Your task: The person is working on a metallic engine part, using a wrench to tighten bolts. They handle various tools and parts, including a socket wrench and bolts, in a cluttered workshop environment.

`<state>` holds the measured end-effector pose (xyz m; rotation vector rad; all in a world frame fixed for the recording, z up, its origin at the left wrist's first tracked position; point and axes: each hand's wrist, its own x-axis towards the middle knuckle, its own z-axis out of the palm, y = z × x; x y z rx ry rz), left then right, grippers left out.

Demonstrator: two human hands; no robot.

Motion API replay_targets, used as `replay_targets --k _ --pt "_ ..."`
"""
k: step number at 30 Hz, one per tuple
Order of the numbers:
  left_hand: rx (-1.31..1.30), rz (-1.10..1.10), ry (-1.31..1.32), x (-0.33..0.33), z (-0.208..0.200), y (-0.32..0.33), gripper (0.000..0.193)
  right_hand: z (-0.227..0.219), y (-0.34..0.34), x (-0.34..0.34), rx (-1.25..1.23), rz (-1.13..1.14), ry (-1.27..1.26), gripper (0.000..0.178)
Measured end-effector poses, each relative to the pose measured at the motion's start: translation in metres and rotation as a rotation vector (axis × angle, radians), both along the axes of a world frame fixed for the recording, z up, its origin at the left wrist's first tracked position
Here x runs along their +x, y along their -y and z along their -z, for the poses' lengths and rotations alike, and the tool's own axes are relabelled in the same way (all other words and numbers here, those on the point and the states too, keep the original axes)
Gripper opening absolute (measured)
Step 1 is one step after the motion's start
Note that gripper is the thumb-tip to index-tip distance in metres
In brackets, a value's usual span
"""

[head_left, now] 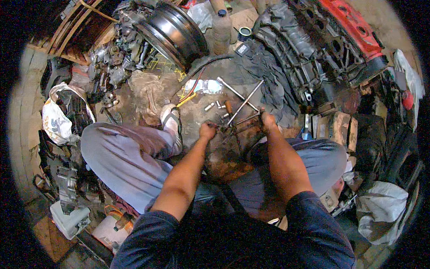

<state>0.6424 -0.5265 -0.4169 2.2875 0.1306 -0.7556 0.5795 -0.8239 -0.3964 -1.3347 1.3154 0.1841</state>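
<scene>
My left hand (208,130) is closed, its fingertips at a small dark metal part (225,128) that is too blurred to name. Across from it, my right hand (268,121) is wrapped round the end of a thin dark metal bar (247,119), which slants down toward the left hand. Just beyond both hands lies a silver cross-shaped wrench (245,99), one arm of it reaching down near the dark part. Silver sockets (209,106) and an orange-brown handle (228,106) rest beside the wrench.
A black steel wheel rim (172,36) stands ahead, with a capped bottle (221,33) beside it. Heaped metal parts (117,60) lie far left. A large engine part (309,45) fills the far right. A blue-handled tool (307,130) lies by my right knee.
</scene>
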Motion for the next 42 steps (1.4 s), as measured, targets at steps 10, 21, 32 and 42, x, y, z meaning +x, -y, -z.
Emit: replay_targets --k 10,21,32,42 --pt "-0.254 0.003 -0.068 -0.014 0.018 -0.002 0.025 0.049 -0.044 -0.048 0.072 -0.681 -0.069 0.052" --pt "-0.031 0.113 -0.273 -0.026 0.070 -0.021 0.037 0.068 -0.063 -0.048 0.155 -1.166 -0.038 0.042" --pt "-0.569 0.102 -0.395 0.011 0.001 -0.021 0.037 -0.084 -0.104 0.026 0.127 -1.097 -0.019 0.031" --pt "-0.655 0.049 -0.446 0.019 -0.111 -0.004 0.024 -0.057 -0.102 0.036 0.491 -0.712 0.091 0.023"
